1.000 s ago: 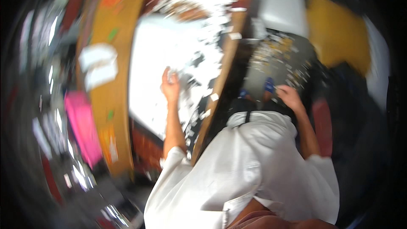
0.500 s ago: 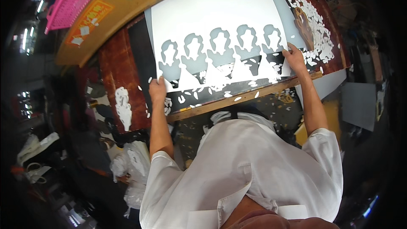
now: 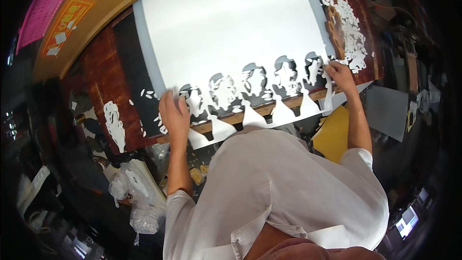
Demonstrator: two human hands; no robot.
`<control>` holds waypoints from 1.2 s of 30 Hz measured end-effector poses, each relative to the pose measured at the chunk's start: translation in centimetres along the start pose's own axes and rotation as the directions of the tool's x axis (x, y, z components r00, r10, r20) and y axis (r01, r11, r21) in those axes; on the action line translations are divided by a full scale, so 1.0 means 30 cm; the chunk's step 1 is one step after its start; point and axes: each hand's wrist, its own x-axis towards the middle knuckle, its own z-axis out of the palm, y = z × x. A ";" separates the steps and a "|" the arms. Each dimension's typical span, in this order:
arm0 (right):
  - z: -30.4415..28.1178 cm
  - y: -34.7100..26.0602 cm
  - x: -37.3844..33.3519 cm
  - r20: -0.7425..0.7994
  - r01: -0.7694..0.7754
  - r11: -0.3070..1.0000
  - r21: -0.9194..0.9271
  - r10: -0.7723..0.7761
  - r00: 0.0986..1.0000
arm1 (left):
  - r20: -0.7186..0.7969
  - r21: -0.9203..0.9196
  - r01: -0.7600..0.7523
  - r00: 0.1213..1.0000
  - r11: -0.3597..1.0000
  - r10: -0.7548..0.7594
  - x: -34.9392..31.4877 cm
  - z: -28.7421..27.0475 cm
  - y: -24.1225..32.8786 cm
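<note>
Across the worktop (image 3: 98, 65) lies a white sheet (image 3: 231, 14), its cut-out strip (image 3: 283, 112) overhanging the front, where a tug could tear it. The right hand (image 3: 340, 74) pinches its right edge; whether the left hand (image 3: 174, 115) grips, I can't tell. Loose scraps (image 3: 352, 31) could spill.

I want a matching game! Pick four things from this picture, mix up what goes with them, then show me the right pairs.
Things:
1. pink basket
2. left hand
3. white sheet
4. brown piece

Clues:
A. has a row of cut-out openings along its near side
B. beside the pile of white scraps on the right
C. in the top left of the picture
D. by the sheet's left edge

Right pairs: 1-C, 2-D, 3-A, 4-B
</note>
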 end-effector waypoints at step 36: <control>0.474 -1.031 0.200 -0.238 0.095 0.966 0.239 -0.037 0.971 | -0.168 -0.191 -0.262 0.958 0.946 0.232 0.369 0.114 0.015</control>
